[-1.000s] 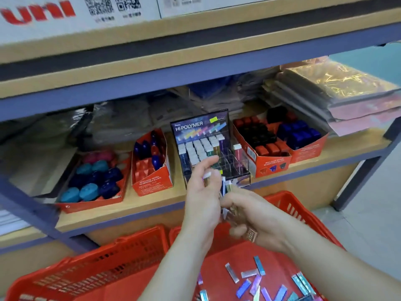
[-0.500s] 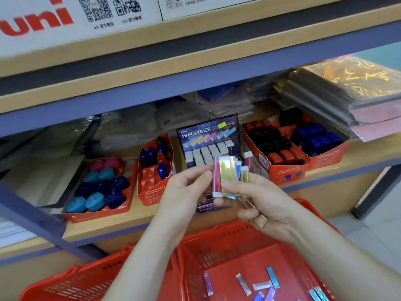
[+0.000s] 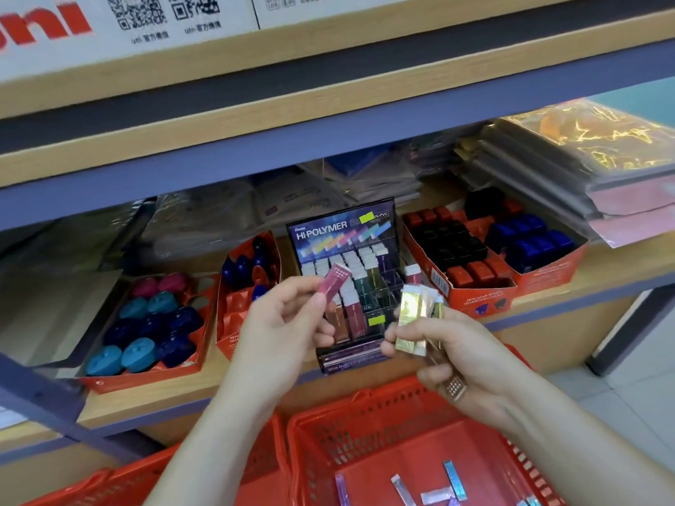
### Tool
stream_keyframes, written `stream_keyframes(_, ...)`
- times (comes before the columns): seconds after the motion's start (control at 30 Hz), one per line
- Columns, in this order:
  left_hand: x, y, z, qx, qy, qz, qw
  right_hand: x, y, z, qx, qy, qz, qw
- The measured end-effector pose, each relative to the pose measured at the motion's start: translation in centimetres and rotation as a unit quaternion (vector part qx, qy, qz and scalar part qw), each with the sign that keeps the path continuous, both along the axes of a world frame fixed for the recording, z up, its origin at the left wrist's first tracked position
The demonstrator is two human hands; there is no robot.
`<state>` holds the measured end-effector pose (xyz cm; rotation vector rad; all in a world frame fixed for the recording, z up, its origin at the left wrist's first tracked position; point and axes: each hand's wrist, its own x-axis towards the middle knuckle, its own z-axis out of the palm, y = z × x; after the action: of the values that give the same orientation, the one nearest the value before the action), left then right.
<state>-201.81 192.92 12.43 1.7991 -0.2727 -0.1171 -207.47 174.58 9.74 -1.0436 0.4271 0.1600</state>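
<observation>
Reference item: the HI-POLYMER display stand (image 3: 343, 228) on the wooden shelf (image 3: 153, 407). Just left of the stand is a narrow orange carton (image 3: 233, 337). Farther left is an orange tray (image 3: 146, 378) of teal, blue and magenta round pieces. Just right of the stand is an orange carton (image 3: 475, 292) of black and red blocks. Below the stand are two red baskets (image 3: 365, 425). Above it is a white box (image 3: 146, 31) with QR codes.
</observation>
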Motion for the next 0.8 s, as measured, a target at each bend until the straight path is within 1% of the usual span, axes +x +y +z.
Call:
stream_keyframes(0.17,3.1,-1.8,1.8,0.097,-0.073,0.02,0.992,0.2,-2.6,0.0,0.037,0.023,-0.04,0.998)
stream_keyframes(0.23,4.0,-3.6,2.3,0.135,-0.096,-0.005,0.986,0.5,-3.9,0.0,0.05,0.032,-0.068,0.996)
stream_keyframes(0.33,5.2,-6.2,2.3,0.205,-0.135,-0.054,0.968,0.9,-5.8,0.3,0.036,0.028,-0.11,0.993)
stream_keyframes(0.43,5.9,-8.4,1.8,0.249,-0.157,-0.08,0.952,0.5,-6.9,0.7,0.03,0.011,-0.131,0.991)
stream_keyframes(0.5,6.1,-9.4,1.6,0.29,-0.18,-0.092,0.936,0.1,-7.1,0.9,0.024,-0.001,-0.127,0.992)
stream_keyframes(0.6,6.2,-10.3,1.7,0.355,-0.226,-0.113,0.9,0.1,-7.0,0.9,0.017,-0.003,-0.118,0.993)
stream_keyframes(0.8,6.4,-11.3,1.9,0.418,-0.291,-0.144,0.848,-0.1,-6.9,1.2,0.02,0.01,-0.133,0.991)
